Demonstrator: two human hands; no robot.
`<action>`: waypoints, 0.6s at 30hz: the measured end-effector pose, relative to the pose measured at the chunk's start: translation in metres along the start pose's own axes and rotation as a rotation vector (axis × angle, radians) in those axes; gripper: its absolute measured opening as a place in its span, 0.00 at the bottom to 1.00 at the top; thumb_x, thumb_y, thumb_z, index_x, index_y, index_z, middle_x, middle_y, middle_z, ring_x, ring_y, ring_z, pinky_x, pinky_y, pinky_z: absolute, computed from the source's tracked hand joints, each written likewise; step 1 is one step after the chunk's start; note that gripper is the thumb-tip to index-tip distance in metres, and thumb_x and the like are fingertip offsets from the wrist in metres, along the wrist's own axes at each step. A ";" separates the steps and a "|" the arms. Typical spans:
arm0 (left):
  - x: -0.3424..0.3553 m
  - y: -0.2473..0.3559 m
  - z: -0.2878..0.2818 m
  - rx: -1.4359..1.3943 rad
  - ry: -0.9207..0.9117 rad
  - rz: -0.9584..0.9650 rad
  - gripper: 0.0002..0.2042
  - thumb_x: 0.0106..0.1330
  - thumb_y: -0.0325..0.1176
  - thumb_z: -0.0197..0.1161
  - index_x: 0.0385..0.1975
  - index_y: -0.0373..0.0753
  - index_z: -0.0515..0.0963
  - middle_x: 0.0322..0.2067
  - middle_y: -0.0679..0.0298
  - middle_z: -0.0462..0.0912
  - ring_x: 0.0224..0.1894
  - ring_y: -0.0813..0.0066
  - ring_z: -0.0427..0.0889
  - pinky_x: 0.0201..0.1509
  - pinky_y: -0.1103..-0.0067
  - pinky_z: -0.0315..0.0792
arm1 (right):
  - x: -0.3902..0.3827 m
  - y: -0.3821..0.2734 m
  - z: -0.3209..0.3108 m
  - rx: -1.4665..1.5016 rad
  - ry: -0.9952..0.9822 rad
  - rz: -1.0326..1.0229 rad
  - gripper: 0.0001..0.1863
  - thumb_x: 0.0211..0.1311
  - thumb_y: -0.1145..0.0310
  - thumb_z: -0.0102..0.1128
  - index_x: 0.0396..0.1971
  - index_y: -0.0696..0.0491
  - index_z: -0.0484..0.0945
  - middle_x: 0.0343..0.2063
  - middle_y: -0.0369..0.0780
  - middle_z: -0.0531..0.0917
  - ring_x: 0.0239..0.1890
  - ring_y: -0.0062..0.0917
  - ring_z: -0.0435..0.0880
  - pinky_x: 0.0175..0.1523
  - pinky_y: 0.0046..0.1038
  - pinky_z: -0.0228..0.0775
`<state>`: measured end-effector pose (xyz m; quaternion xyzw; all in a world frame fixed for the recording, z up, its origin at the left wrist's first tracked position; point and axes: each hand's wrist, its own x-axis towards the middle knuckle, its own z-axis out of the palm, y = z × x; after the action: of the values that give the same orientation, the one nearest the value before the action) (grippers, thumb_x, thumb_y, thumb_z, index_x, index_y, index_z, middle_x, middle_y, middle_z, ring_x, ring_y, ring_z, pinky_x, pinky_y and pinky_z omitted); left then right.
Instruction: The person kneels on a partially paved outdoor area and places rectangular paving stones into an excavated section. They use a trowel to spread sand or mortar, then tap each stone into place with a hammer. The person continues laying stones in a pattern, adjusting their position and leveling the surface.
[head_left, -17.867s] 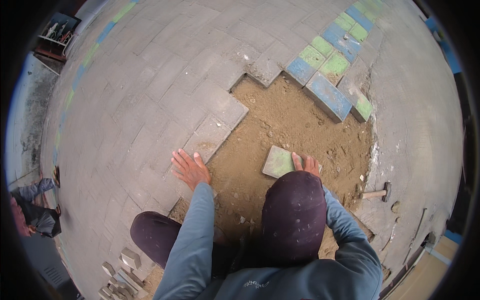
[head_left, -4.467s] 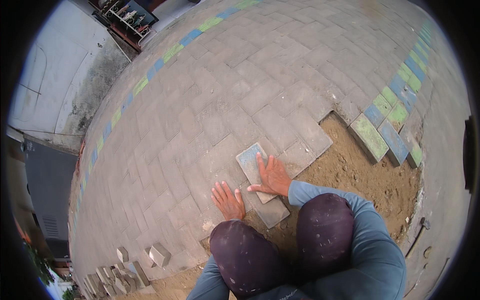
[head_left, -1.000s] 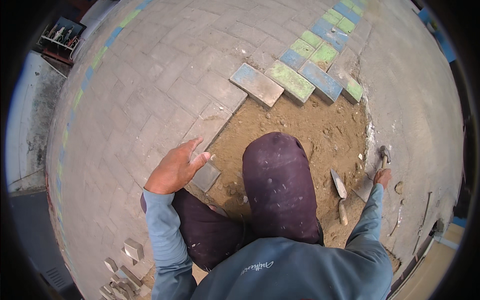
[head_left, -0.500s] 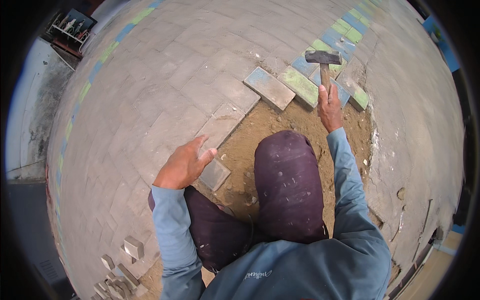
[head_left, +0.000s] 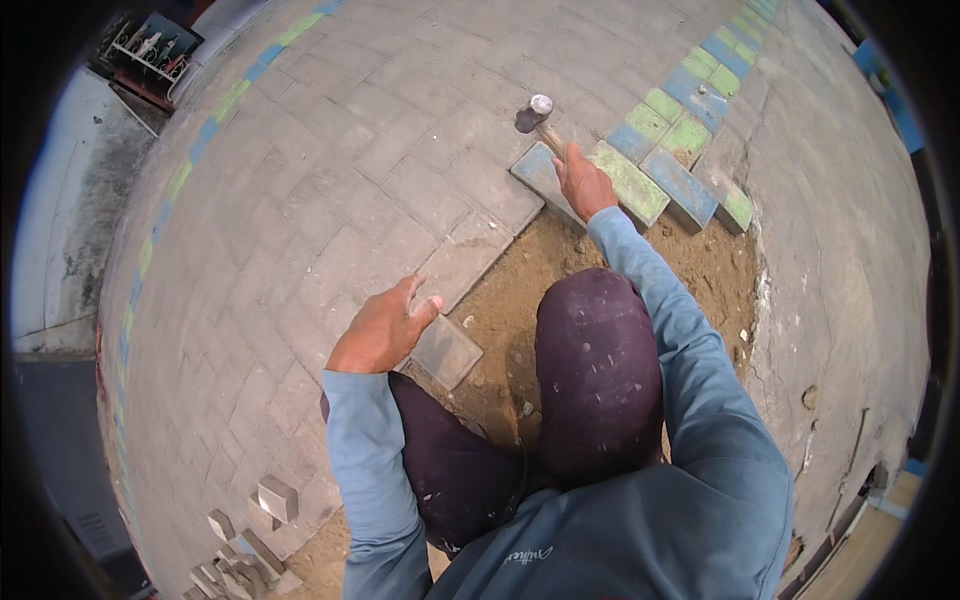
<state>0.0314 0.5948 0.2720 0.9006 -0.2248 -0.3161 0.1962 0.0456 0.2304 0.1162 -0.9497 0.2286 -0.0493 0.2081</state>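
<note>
My right hand (head_left: 588, 183) grips the wooden handle of a hammer (head_left: 536, 113). Its dark steel head is over the laid pavers, left of a paver with worn blue paint (head_left: 545, 172) that the hand partly hides. Beside that hand, a green-painted paver (head_left: 628, 184) and a blue one (head_left: 680, 188) edge the bare sand. My left hand (head_left: 383, 328) hovers at or rests on the grey paving, thumb and fingers apart, nothing in it; contact is hard to tell. Just beside its thumb lies a grey paver (head_left: 446, 352) at the sand's edge.
Bare sand (head_left: 500, 290) lies around my knees. Several loose paver pieces (head_left: 240, 568) are piled at the lower left, near a single block (head_left: 277, 498). Rough concrete (head_left: 840, 280) runs along the right. A rack of objects (head_left: 150, 55) stands at the far left.
My right hand has swung the hammer leftward, from above the blue and green pavers to the worn blue one. The view has shifted slightly; my left hand keeps its place by the grey paver.
</note>
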 end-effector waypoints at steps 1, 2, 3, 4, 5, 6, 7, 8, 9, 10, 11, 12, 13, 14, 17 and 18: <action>0.002 0.003 0.001 -0.011 -0.015 0.028 0.36 0.74 0.58 0.54 0.69 0.30 0.67 0.63 0.37 0.74 0.68 0.44 0.72 0.70 0.64 0.67 | -0.002 0.022 0.017 -0.051 -0.017 0.000 0.18 0.76 0.55 0.49 0.53 0.53 0.67 0.41 0.54 0.86 0.44 0.51 0.86 0.47 0.51 0.78; 0.012 0.012 0.010 -0.024 -0.042 0.051 0.36 0.74 0.58 0.54 0.69 0.30 0.67 0.62 0.37 0.75 0.68 0.44 0.72 0.70 0.63 0.67 | 0.001 0.071 0.039 -0.122 -0.019 0.016 0.18 0.76 0.54 0.50 0.50 0.54 0.66 0.39 0.55 0.86 0.43 0.54 0.86 0.47 0.53 0.77; 0.024 0.020 0.019 -0.035 -0.048 0.075 0.36 0.74 0.58 0.54 0.69 0.30 0.67 0.62 0.37 0.75 0.68 0.44 0.73 0.70 0.63 0.68 | 0.014 0.102 0.041 -0.189 -0.008 0.018 0.17 0.75 0.54 0.51 0.47 0.54 0.66 0.37 0.57 0.85 0.42 0.56 0.86 0.46 0.54 0.76; 0.026 0.020 0.020 -0.032 -0.050 0.061 0.36 0.74 0.58 0.54 0.69 0.30 0.67 0.62 0.37 0.75 0.67 0.44 0.73 0.69 0.63 0.68 | 0.025 0.097 0.034 -0.195 -0.046 0.007 0.17 0.75 0.55 0.51 0.48 0.53 0.65 0.37 0.57 0.85 0.42 0.56 0.86 0.46 0.54 0.76; 0.028 0.020 0.017 -0.040 -0.057 0.076 0.36 0.74 0.58 0.54 0.69 0.30 0.67 0.62 0.38 0.75 0.67 0.44 0.73 0.69 0.63 0.68 | 0.037 0.095 0.023 -0.204 -0.082 -0.003 0.16 0.75 0.56 0.51 0.48 0.53 0.65 0.37 0.57 0.85 0.42 0.57 0.85 0.46 0.55 0.76; 0.026 0.019 0.016 -0.050 -0.062 0.078 0.36 0.74 0.58 0.54 0.69 0.31 0.67 0.62 0.38 0.75 0.67 0.45 0.73 0.69 0.63 0.68 | 0.041 0.086 0.015 -0.208 -0.126 -0.022 0.16 0.75 0.57 0.52 0.49 0.53 0.65 0.36 0.57 0.85 0.42 0.57 0.85 0.46 0.55 0.76; 0.024 0.015 0.012 -0.055 -0.068 0.077 0.36 0.74 0.58 0.54 0.69 0.31 0.67 0.62 0.38 0.75 0.67 0.45 0.73 0.69 0.63 0.68 | 0.040 0.071 0.009 -0.205 -0.153 -0.036 0.16 0.75 0.58 0.50 0.52 0.53 0.65 0.39 0.56 0.85 0.43 0.54 0.86 0.47 0.53 0.77; 0.020 0.010 0.011 -0.047 -0.042 0.071 0.36 0.74 0.58 0.54 0.69 0.31 0.67 0.62 0.38 0.76 0.67 0.45 0.74 0.69 0.63 0.68 | 0.038 0.057 0.002 -0.203 -0.181 -0.050 0.16 0.75 0.60 0.49 0.55 0.52 0.65 0.41 0.55 0.86 0.44 0.52 0.87 0.48 0.51 0.78; 0.016 0.004 0.011 -0.039 -0.019 0.071 0.36 0.74 0.57 0.54 0.69 0.31 0.67 0.61 0.38 0.76 0.66 0.45 0.75 0.69 0.63 0.68 | 0.034 0.046 -0.005 -0.205 -0.205 -0.059 0.17 0.75 0.62 0.48 0.58 0.51 0.66 0.43 0.53 0.86 0.45 0.50 0.87 0.49 0.49 0.79; 0.013 -0.001 0.009 -0.029 0.005 0.065 0.36 0.74 0.57 0.54 0.69 0.31 0.67 0.61 0.37 0.76 0.66 0.45 0.75 0.69 0.63 0.69 | 0.027 0.037 -0.003 -0.151 -0.164 -0.052 0.17 0.75 0.62 0.47 0.58 0.52 0.65 0.43 0.54 0.86 0.46 0.50 0.87 0.49 0.49 0.79; 0.013 -0.003 0.005 -0.036 0.005 0.042 0.36 0.74 0.57 0.54 0.69 0.31 0.67 0.61 0.37 0.76 0.66 0.45 0.75 0.69 0.63 0.68 | 0.015 0.027 0.001 -0.094 -0.124 -0.046 0.16 0.75 0.63 0.47 0.58 0.52 0.65 0.43 0.54 0.86 0.46 0.50 0.87 0.49 0.49 0.79; 0.010 -0.005 0.000 -0.042 -0.005 0.019 0.36 0.74 0.57 0.54 0.69 0.32 0.67 0.61 0.38 0.76 0.66 0.45 0.75 0.69 0.63 0.68 | 0.005 0.021 0.007 -0.037 -0.089 -0.030 0.16 0.75 0.63 0.46 0.57 0.52 0.65 0.44 0.54 0.86 0.47 0.50 0.87 0.50 0.49 0.79; 0.012 0.000 0.003 -0.055 -0.025 0.020 0.35 0.74 0.57 0.54 0.69 0.32 0.67 0.61 0.38 0.76 0.66 0.45 0.75 0.69 0.63 0.68 | 0.003 0.039 0.021 -0.081 -0.110 -0.006 0.16 0.75 0.63 0.48 0.57 0.52 0.65 0.43 0.54 0.86 0.46 0.50 0.87 0.49 0.49 0.79; 0.020 0.008 0.011 -0.046 -0.052 0.038 0.35 0.74 0.57 0.54 0.69 0.32 0.67 0.61 0.38 0.76 0.66 0.46 0.75 0.69 0.63 0.68 | 0.003 0.078 0.038 -0.142 -0.117 0.036 0.16 0.74 0.62 0.49 0.56 0.52 0.65 0.43 0.54 0.86 0.45 0.50 0.87 0.49 0.50 0.79; 0.028 0.011 0.014 -0.007 -0.040 0.023 0.35 0.74 0.56 0.55 0.69 0.31 0.67 0.61 0.38 0.76 0.66 0.47 0.75 0.69 0.64 0.68 | 0.026 0.076 0.022 -0.190 -0.131 -0.022 0.16 0.74 0.60 0.50 0.52 0.53 0.64 0.39 0.58 0.85 0.42 0.55 0.86 0.46 0.54 0.77; 0.027 0.012 0.016 -0.018 -0.047 0.021 0.35 0.74 0.56 0.55 0.69 0.31 0.67 0.61 0.38 0.76 0.66 0.47 0.75 0.69 0.64 0.68 | 0.034 0.074 0.011 -0.195 -0.155 -0.064 0.15 0.74 0.61 0.49 0.52 0.53 0.64 0.39 0.58 0.85 0.42 0.54 0.87 0.46 0.54 0.77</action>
<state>0.0370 0.5671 0.2535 0.8887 -0.2358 -0.3371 0.2024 0.0475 0.1592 0.0748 -0.9732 0.1849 0.0401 0.1304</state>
